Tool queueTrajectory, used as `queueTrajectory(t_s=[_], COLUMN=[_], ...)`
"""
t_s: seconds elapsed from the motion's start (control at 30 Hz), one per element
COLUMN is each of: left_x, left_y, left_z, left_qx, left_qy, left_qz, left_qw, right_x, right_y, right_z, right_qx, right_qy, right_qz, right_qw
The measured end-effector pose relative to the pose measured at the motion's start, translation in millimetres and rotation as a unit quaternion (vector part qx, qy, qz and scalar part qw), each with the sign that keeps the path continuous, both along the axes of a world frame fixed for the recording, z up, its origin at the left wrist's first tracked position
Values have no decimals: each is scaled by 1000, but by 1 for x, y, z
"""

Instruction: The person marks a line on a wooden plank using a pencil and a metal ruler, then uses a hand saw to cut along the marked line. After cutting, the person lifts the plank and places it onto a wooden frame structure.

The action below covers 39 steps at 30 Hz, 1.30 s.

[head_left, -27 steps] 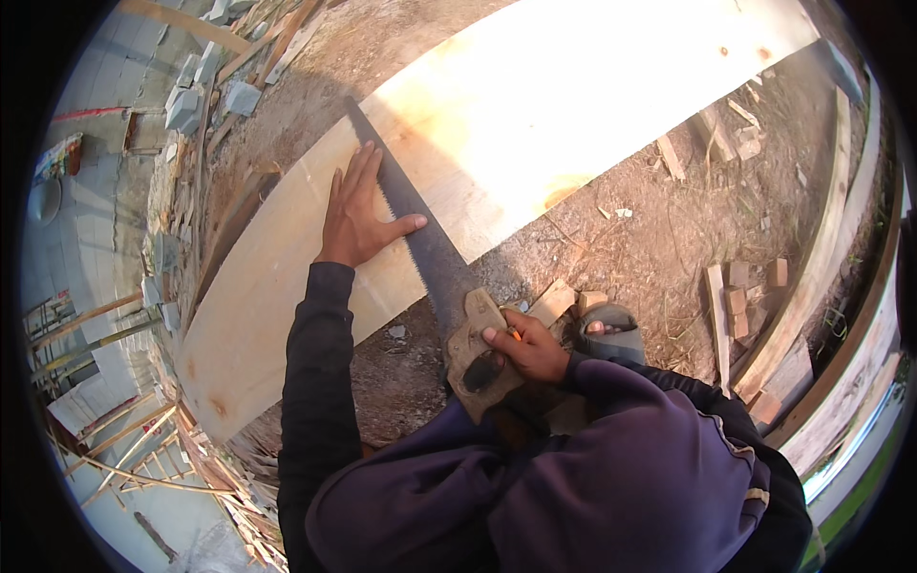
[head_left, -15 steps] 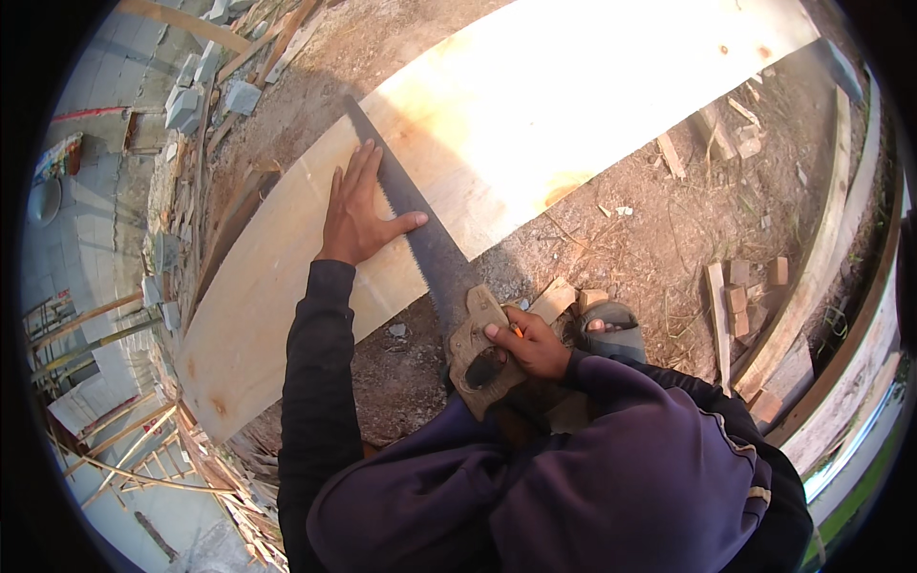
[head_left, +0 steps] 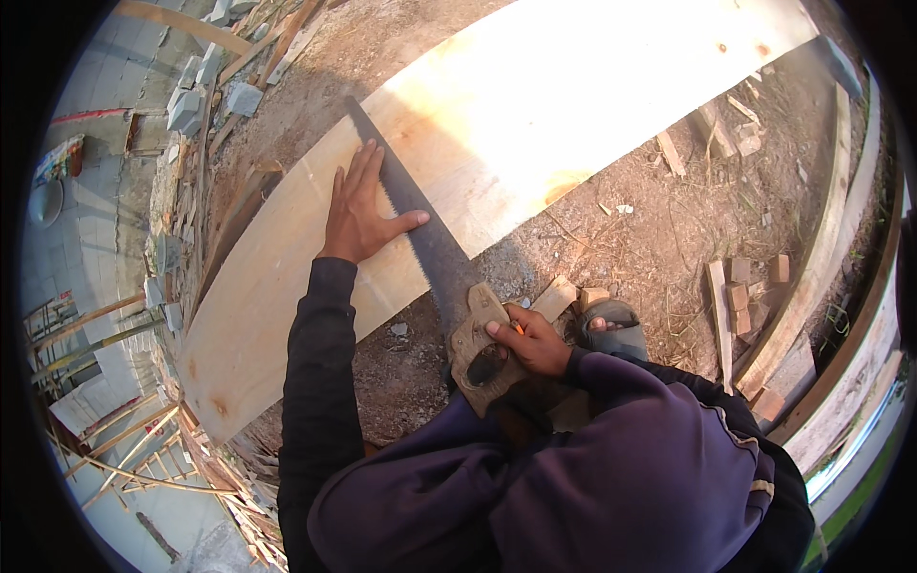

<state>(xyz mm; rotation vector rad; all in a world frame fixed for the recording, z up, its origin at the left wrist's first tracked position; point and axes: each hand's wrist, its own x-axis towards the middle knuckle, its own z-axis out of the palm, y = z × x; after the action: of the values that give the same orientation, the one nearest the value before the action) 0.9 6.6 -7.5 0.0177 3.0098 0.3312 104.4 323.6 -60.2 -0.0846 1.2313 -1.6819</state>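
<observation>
our bare left hand (head_left: pixel 358 220) and bare right hand (head_left: pixel 537 346), our long black fabric sleeves (head_left: pixel 318 353), our faded purple cloth garment (head_left: pixel 611 468) with pale seam trim (head_left: pixel 718 420), our dark open-toed sandal (head_left: pixel 623 338)

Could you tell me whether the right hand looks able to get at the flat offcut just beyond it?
Probably not without letting go: the flat offcut lies close, but the right hand holds the saw handle and a small orange item.

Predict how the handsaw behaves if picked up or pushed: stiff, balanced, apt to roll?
The blade is long, flat and tapering, so probably springy sideways but stiff edge-on. The chunky wooden handle likely puts the weight at that end. Lying flat across the board, the blade would more likely slide than roll.
</observation>
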Motion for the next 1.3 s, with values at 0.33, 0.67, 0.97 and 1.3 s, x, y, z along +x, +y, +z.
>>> queueTrajectory(t_s=[0.33,0.67,0.97,1.3], left_x=[0,-1,-2,-3], left_y=[-3,-3,-3,-5], left_z=[0,1,2,3], left_qx=[-13,-22,-20,-27], left_qy=[-11,-9,-9,-29], left_qz=[-4,-7,0,-1], left_qw=[1000,1000,1000,999], right_x=[1,0,0,2], right_y=[-2,-3,-5,-7], right_z=[-3,2,-1,-2], right_qx=[7,8,6,4], right_qy=[10,8,13,9], right_qz=[4,3,4,2], right_qw=[1000,1000,1000,1000])
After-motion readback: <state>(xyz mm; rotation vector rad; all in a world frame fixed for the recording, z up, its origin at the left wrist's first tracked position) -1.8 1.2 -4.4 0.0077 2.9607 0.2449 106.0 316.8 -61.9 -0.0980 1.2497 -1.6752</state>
